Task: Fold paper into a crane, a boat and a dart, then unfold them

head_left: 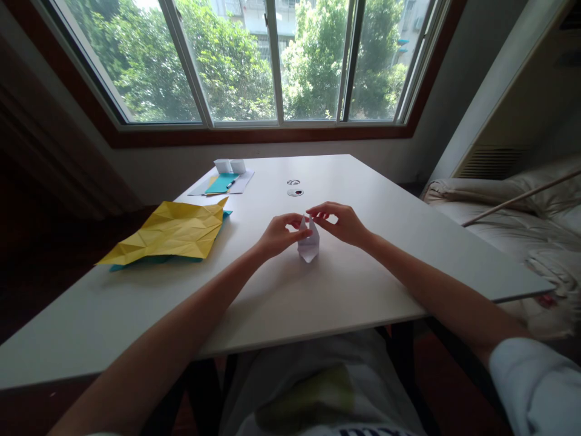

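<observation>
At the far left of the white bench (318,303) lies a creased yellow sheet (175,233) over a teal sheet (149,260) whose edges peek out beneath it, and farther back near the window sit a smaller teal paper (221,183) on white sheets and two small white cups (229,165). The left forearm comes in from the lower left, angled up toward the middle of the bench, wrist bent slightly inward; the left hand (278,235) has its grip closed on the left side of a small folded white paper (309,243), thumb and forefinger pinching near its upper tip. The paper stands with its pointed base touching the bench (its folds are too small to make out). The right hand (342,223) arches over from the right, fingers curled, grip pinched shut on the paper's top edge, its forearm stretching back to the lower right, where a white sleeve (535,387) shows. Right of the bench lies a bed (508,224) with pale bedding
</observation>
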The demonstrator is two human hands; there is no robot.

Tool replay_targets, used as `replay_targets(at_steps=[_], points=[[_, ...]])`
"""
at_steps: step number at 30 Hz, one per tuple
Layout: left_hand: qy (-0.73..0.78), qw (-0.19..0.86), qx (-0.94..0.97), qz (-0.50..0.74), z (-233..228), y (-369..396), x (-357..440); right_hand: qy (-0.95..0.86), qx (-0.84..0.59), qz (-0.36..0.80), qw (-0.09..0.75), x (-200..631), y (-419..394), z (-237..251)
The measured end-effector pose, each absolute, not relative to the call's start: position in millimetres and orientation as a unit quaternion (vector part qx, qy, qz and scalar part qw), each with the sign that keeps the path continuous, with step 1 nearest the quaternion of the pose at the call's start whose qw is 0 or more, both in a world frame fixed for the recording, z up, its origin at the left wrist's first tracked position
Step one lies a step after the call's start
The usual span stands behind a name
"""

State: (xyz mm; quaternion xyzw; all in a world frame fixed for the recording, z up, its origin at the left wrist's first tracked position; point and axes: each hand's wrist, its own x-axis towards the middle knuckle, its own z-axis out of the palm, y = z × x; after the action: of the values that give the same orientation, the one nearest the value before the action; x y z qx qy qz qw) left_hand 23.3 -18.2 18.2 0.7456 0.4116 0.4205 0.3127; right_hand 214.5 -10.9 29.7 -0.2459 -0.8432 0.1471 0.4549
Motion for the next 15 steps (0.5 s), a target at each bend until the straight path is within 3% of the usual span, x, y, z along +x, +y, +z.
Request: replay_targets(at_steps=[10,15], points=[[0.407,0.299,0.758,0.411,8.1,-12.9,24.2,-0.875,-0.235,0.119,0.405,217.5,-11.4,31.6],[0.420,0.293,0.750,0.418,7.5,-14.3,26.2,-0.869,-0.244,0.084,0.422,217.0,-10.9,30.0]])
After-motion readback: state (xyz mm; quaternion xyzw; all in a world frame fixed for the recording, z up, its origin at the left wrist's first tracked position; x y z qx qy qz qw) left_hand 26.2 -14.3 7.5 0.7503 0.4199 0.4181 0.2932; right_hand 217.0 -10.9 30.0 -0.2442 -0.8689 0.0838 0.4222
